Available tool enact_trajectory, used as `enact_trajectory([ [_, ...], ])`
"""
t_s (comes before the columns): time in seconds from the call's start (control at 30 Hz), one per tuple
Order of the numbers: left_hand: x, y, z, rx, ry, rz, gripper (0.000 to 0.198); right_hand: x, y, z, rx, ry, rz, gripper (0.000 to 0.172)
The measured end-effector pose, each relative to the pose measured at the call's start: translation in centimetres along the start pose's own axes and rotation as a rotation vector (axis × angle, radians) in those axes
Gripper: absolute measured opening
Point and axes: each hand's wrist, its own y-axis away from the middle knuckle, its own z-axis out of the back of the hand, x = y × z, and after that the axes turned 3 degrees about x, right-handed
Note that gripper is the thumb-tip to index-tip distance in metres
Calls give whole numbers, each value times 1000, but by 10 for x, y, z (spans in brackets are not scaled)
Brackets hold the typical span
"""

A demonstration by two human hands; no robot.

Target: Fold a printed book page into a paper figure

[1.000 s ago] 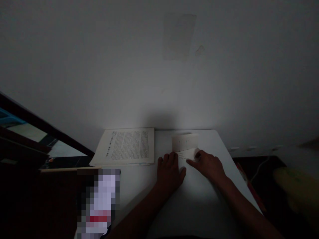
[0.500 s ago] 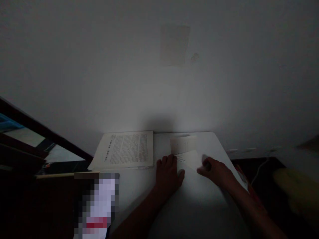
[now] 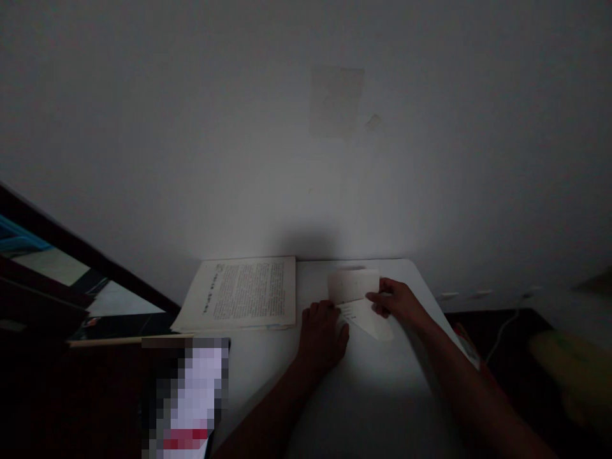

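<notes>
A small folded sheet of paper (image 3: pixel 354 285) lies on the white table, its upper part plain. Its lower part carries a few lines of print and comes to a slanted point towards me. My right hand (image 3: pixel 394 301) has closed in a pinch on the right edge of the sheet, near the fold. At the sheet's left edge, my left hand (image 3: pixel 321 335) rests on the table with curled fingers, the forefinger and thumb holding the paper there. The tips of the left fingers are hard to make out in the dim light.
Left of my hands, a stack of printed pages (image 3: pixel 253 293) lies on the white table (image 3: pixel 373 408). A blurred-out, lit object (image 3: pixel 196 389) is at the table's lower left. A pale wall (image 3: pixel 215 159) rises behind. A cable (image 3: pixel 502 328) hangs beyond the right edge.
My right hand has moved up and left onto the paper's right edge. The lower part's point now reaches further right and nearer to me. My left hand has hardly moved.
</notes>
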Motion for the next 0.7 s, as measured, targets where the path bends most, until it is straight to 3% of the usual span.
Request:
enact_trajectory([
  [0.17, 6, -2, -3, -186, 262, 123, 21, 8, 8, 3, -33, 94, 159, 29],
  [0.23, 8, -3, -4, -275, 367, 187, 28, 18, 17, 4, -117, 145, 241, 28],
  [0.37, 9, -5, -2, -355, 492, 262, 49, 29, 34, 3, -110, 98, 514, 16],
  [0.57, 11, -7, 1, -340, 573, 46, 19, 3, 45, -1, -3, 59, 696, 14],
  [0.7, 16, -9, -2, -354, 563, 6, 19, -14, 46, 2, -2, 133, 716, 16],
])
